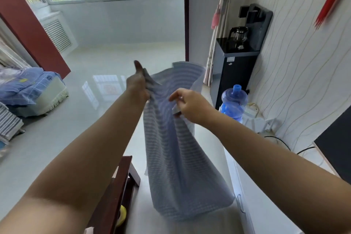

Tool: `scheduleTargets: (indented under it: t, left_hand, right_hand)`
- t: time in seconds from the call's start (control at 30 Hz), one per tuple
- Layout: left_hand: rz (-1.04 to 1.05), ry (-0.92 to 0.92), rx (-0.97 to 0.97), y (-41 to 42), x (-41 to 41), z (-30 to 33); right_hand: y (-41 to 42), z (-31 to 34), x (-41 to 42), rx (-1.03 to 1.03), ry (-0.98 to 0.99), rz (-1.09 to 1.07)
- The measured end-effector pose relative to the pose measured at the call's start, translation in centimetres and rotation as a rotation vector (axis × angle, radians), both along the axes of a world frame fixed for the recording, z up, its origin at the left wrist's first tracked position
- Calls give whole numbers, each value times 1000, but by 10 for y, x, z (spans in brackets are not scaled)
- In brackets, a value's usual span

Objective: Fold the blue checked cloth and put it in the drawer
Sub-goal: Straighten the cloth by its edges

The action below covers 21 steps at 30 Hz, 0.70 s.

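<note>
Head view: the left hand [137, 83] grips the cloth [176, 138] at its top edge, thumb up; the right hand [187, 105] pinches it toward three o'clock. Cloth hangs midair, blurred. A loose pinch could drop it; no drawer seen.

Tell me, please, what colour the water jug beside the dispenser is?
Translucent blue water jug, blue cap; head view.

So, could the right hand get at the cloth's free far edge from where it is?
Probably yes: the right hand already pinches the blue checked cloth, and the far edge hangs in open air just beyond it, nothing between.
</note>
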<state>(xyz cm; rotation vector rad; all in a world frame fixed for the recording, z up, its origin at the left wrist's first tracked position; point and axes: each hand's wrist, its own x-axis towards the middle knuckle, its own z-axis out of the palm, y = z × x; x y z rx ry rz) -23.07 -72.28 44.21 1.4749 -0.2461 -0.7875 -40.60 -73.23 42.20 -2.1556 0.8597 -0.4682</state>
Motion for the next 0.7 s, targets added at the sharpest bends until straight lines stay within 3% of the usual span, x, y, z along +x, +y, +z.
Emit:
scheduleTargets:
  t: [0.07,0.17,0.3,0.47,0.57,0.7]
  left_hand:
    - [-60,-30,22,2,-11,-10]
    - [-172,-18,-19,12,-29,-23]
    - [-232,29,-68,28,-40,-32]
    - [-153,-101,-229,42,-55,-26]
    - [-199,-243,-326,48,-65,-19]
    - [-241,-482,-328,57,-77,-17]
  right_hand:
    - [7,2,1,-102,195,147]
    - [9,1,0,-131,310,232]
    - [8,-10,-6,-229,245,130]
    - [24,-18,-16,-643,-18,94]
    - [28,-15,-16,-619,-62,122]
    - [27,-11,-19,-295,-141,75]
